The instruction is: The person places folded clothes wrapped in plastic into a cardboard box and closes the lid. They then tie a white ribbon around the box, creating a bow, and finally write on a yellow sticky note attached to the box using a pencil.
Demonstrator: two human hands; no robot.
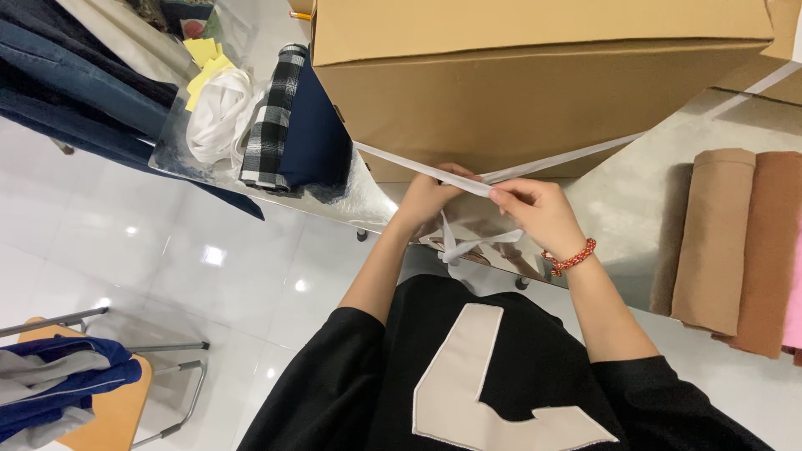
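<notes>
A white strap (468, 180) is pinched by the fingers (506, 195) of the right hand (543, 213). The same strap is gripped by the left hand (428, 194), whose fingers are curled shut around it. The two hands are held close together, almost touching, just in front of the near side of a big brown cardboard box (535, 83). The strap is stretched tight across the front of the box, going off to the left and off to the right. Two loose ends of the strap are seen hanging down below the hands. A red bead bracelet (571, 257) is worn on the right wrist. A black shirt with a pale patch (484, 376) is worn by the person.

The box is set on a shiny silver table (618, 200). To the left of the box, a dark blue folded cloth (313, 125), a black and white checked cloth (271, 113) and a bundle of white strap (215, 117) are laid side by side on the table. Yellow paper pieces (203, 63) are seen beyond the white bundle. On the right, rolls of tan and brown cloth (735, 242) are laid on the table. Far to the left, dark blue clothes (75, 92) are hung. At the near left, a stool with a blue and grey jacket (58, 380) is stood on the white floor (150, 250).
</notes>
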